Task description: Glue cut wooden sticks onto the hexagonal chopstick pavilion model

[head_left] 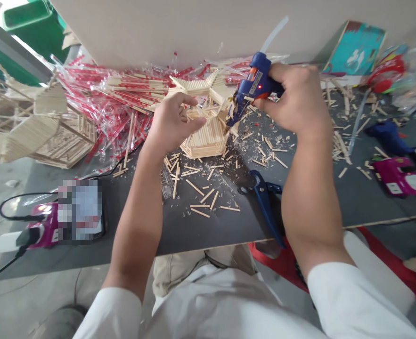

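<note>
A small model of glued wooden sticks (208, 139) stands on the dark table, with a ridged, several-sided base and a star-like upper part. My left hand (170, 120) is at its left side, thumb and forefinger apart; whether the fingertips touch the sticks I cannot tell. In my right hand (299, 96) is a blue hot glue gun (253, 82), its red light on and a clear glue stick poking out of its back. The gun's nozzle points down at the model's right side. Short cut sticks (202, 193) lie scattered in front of the model.
Plastic-wrapped stick bundles (123, 94) pile up behind. A larger stick model (52, 127) stands left. Blue-handled cutters (264, 197) lie near the front edge. A phone (87, 207) sits beside a purple power strip (47, 226); a second glue gun (387, 136) lies right.
</note>
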Available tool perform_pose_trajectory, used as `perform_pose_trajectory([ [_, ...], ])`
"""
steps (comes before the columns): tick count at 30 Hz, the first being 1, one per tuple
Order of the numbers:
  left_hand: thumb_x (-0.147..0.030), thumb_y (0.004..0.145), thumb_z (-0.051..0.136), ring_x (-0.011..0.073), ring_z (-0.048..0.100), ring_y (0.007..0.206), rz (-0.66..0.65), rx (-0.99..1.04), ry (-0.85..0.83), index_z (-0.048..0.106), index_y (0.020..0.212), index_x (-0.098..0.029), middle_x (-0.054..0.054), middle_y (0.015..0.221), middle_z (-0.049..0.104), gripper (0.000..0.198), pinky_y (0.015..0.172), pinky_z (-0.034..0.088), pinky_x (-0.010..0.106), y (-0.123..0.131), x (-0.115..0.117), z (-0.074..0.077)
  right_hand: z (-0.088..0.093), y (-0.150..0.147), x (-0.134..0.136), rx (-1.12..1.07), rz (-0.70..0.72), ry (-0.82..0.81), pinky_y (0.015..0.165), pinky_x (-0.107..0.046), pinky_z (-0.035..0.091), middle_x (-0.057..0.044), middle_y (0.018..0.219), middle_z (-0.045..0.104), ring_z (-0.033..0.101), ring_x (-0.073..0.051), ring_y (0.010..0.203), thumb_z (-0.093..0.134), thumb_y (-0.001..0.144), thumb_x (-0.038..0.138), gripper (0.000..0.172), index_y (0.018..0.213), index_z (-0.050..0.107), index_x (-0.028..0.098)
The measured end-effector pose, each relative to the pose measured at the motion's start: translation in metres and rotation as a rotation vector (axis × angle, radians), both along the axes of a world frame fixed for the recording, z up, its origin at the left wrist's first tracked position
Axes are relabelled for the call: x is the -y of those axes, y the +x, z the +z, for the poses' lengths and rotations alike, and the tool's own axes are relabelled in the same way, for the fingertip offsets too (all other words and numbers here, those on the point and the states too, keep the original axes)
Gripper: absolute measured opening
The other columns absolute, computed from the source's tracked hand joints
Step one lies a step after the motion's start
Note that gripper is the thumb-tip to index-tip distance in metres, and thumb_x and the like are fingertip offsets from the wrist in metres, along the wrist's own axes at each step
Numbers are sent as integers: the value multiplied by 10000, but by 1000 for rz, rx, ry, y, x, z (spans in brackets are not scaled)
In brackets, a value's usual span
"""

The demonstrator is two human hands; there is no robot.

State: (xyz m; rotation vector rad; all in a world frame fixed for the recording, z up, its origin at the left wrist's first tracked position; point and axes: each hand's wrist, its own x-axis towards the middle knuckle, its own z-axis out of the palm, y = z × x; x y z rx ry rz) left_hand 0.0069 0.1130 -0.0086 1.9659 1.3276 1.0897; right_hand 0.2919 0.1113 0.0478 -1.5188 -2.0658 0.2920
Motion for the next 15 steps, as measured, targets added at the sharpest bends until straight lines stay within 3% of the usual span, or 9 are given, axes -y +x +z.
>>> perform_pose_trajectory([
  [3,-190,796,804,112,352,599,30,-25,-17,648,1080,-215,-57,654,281,325,558,330,287,1,3,4,-4,2,-4,53,21,70,919,-411,483,-33,934,738,651,-290,1037,759,828,289,181,928,610,317],
  [8,-241,821,792,115,320,605,41,-80,-32,663,1097,-213,-65,632,285,305,564,291,296,3,9,12,-13,4,-13,73,39,222,780,-327,447,-52,989,768,680,-229,898,797,736,137,257,907,635,240],
  [15,-270,831,767,120,305,584,34,-100,-15,654,1096,-229,-67,640,280,291,559,289,303,2,8,12,-12,5,-12,73,55,266,766,-311,436,-29,957,760,632,-200,822,813,806,210,210,953,669,254],
])
